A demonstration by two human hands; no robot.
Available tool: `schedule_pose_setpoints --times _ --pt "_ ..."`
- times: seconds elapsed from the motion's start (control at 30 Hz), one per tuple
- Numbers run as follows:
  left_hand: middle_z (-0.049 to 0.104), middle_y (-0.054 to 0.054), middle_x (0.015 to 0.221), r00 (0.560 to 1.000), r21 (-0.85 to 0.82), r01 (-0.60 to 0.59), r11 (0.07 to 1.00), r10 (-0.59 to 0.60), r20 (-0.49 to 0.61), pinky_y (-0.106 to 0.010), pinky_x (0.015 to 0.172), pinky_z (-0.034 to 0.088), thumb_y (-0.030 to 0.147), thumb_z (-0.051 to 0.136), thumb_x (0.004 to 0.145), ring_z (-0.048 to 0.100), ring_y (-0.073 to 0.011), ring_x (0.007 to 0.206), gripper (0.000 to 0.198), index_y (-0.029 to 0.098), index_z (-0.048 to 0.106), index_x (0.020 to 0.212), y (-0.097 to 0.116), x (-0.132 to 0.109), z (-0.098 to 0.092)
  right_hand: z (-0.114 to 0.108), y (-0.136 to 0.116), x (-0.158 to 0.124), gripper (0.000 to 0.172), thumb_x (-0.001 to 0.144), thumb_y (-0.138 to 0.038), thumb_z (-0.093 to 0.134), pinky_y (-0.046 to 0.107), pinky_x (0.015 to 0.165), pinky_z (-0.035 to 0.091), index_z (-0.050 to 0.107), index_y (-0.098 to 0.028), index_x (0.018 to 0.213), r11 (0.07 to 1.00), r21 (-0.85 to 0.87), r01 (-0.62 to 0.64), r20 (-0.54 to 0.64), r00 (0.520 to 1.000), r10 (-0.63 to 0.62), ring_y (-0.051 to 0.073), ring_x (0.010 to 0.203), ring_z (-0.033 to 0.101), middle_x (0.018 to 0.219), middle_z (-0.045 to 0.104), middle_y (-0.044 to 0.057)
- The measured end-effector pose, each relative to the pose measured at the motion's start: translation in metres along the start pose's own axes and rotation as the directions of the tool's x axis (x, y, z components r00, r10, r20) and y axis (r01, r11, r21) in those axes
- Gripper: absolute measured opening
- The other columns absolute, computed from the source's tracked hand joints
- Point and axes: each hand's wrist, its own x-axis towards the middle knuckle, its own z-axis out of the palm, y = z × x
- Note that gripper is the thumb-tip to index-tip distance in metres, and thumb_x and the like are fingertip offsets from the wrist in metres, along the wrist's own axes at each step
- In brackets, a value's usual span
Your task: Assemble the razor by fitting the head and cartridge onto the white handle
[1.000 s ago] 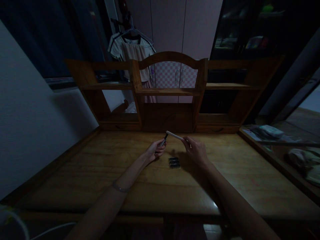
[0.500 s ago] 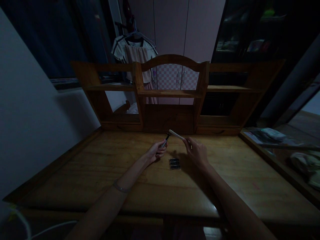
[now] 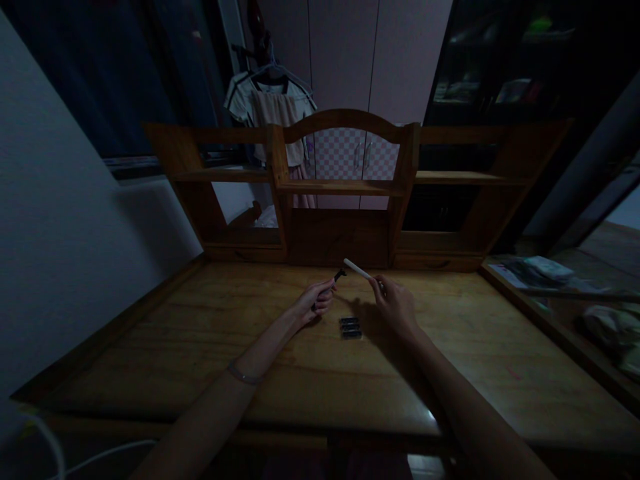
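My left hand point(image 3: 314, 301) is closed around a thin dark pen-like piece point(image 3: 338, 275) whose tip points up and right. My right hand point(image 3: 395, 303) pinches a slim white tube-shaped cap point(image 3: 357, 269) that slants up to the left. The two tips almost meet above the wooden desk point(image 3: 210, 347). A small dark flat case point(image 3: 350, 327) lies on the desk just below and between my hands. The room is dim, so fine detail of the held pieces is hard to read.
A wooden hutch with shelves point(image 3: 345, 187) stands along the back of the desk. Clothes hang on a hanger point(image 3: 273, 100) behind it. Papers and cloths point(image 3: 545, 270) lie on the surface at the right. A white cable point(image 3: 45, 443) shows at the lower left.
The white piece in my right hand has shifted slightly right, and the dark tip in my left hand now shows a little more. The view has barely moved.
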Motion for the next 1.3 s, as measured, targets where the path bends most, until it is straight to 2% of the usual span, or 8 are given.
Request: schedule_pose_setpoints --times 0.07,0.2,0.4,0.5,0.67,0.83,0.97,1.3 --pt "0.023 0.011 0.048 1.000 -0.007 -0.007 1.000 0.007 -0.002 -0.015 0.029 0.012 0.039 0.056 0.086 0.014 -0.0027 0.032 0.024 0.016 0.052 0.084 -0.001 0.001 -0.001 0.000 0.002 0.001 0.043 0.096 -0.049 0.032 0.026 0.055 0.028 0.064 -0.021 0.093 1.000 0.011 -0.014 -0.008 1.000 0.014 0.018 0.063 0.058 0.074 0.066 0.006" --pt "0.021 0.011 0.046 1.000 -0.036 0.004 0.999 -0.004 0.007 -0.015 0.029 0.012 0.038 0.055 0.086 0.013 -0.0030 0.031 0.023 0.016 0.052 0.083 -0.001 0.002 -0.003 0.004 0.004 0.001 0.042 0.094 -0.050 0.035 0.025 0.057 0.032 0.065 -0.021 0.093 0.989 0.150 0.019 0.106 0.994 -0.035 0.017 0.063 0.058 0.072 0.065 0.004" --pt "0.020 0.012 0.045 0.998 -0.076 0.042 0.996 -0.039 0.039 -0.015 0.028 0.011 0.037 0.051 0.089 0.014 -0.0030 0.030 0.022 0.015 0.051 0.082 0.000 0.001 -0.001 0.011 0.006 0.004 0.045 0.094 -0.050 0.034 0.024 0.060 0.036 0.066 -0.018 0.088 0.911 0.403 -0.082 0.208 0.978 -0.004 0.016 0.067 0.056 0.072 0.063 0.003" --pt "0.020 0.012 0.043 0.996 -0.092 0.072 0.993 -0.067 0.052 -0.015 0.028 0.010 0.037 0.049 0.090 0.013 -0.0034 0.029 0.024 0.015 0.051 0.081 0.001 0.002 -0.001 0.013 0.007 0.005 0.046 0.093 -0.050 0.036 0.024 0.060 0.037 0.067 -0.017 0.086 0.880 0.464 -0.102 0.238 0.971 -0.013 0.016 0.067 0.054 0.072 0.062 0.002" --pt "0.021 0.012 0.041 0.996 -0.112 0.064 0.992 -0.057 0.067 -0.015 0.027 0.012 0.037 0.048 0.090 0.013 -0.0034 0.029 0.025 0.015 0.050 0.079 0.003 0.002 -0.004 0.014 0.009 0.005 0.046 0.092 -0.050 0.037 0.024 0.058 0.035 0.067 -0.016 0.085 0.901 0.411 -0.142 0.197 0.978 0.064 0.016 0.064 0.054 0.068 0.061 0.003" --pt "0.021 0.012 0.041 0.996 -0.140 0.070 0.988 -0.061 0.065 -0.015 0.027 0.012 0.037 0.048 0.089 0.014 -0.0035 0.028 0.024 0.016 0.049 0.077 0.003 0.003 -0.006 0.011 0.005 0.003 0.045 0.093 -0.050 0.036 0.024 0.060 0.037 0.067 -0.017 0.088 0.903 0.420 -0.088 0.207 0.978 -0.002 0.017 0.068 0.057 0.073 0.064 0.003" --pt "0.022 0.012 0.041 0.994 -0.145 0.077 0.986 -0.064 0.092 -0.014 0.027 0.012 0.037 0.048 0.089 0.015 -0.0033 0.028 0.025 0.016 0.049 0.078 0.001 0.004 -0.008 0.010 0.004 0.003 0.045 0.093 -0.049 0.036 0.026 0.063 0.039 0.067 -0.018 0.087 0.929 0.355 -0.102 0.180 0.983 0.039 0.018 0.071 0.059 0.076 0.066 0.004" --pt "0.023 0.012 0.042 0.992 -0.140 0.084 0.987 -0.069 0.109 -0.015 0.026 0.014 0.038 0.048 0.088 0.015 -0.0035 0.028 0.025 0.016 0.048 0.076 0.003 0.003 -0.008 0.009 0.003 0.002 0.044 0.094 -0.049 0.034 0.025 0.064 0.039 0.067 -0.019 0.092 0.949 0.306 -0.069 0.154 0.988 0.022 0.018 0.073 0.061 0.080 0.067 0.005"
